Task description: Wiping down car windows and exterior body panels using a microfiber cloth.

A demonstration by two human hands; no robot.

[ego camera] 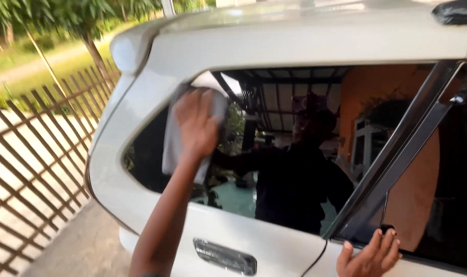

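Note:
My left hand presses a light grey cloth flat against the dark rear side window of a white car, near the window's upper left corner. The cloth hangs down below my palm. My right hand rests with fingers spread on the white door just under the window's lower edge, beside the black window pillar. It holds nothing. The glass mirrors a person, a roof and an orange wall.
A dark door handle sits low on the door, between my arms. A brown slatted metal fence stands left of the car, with trees and grass behind it. Grey pavement lies below.

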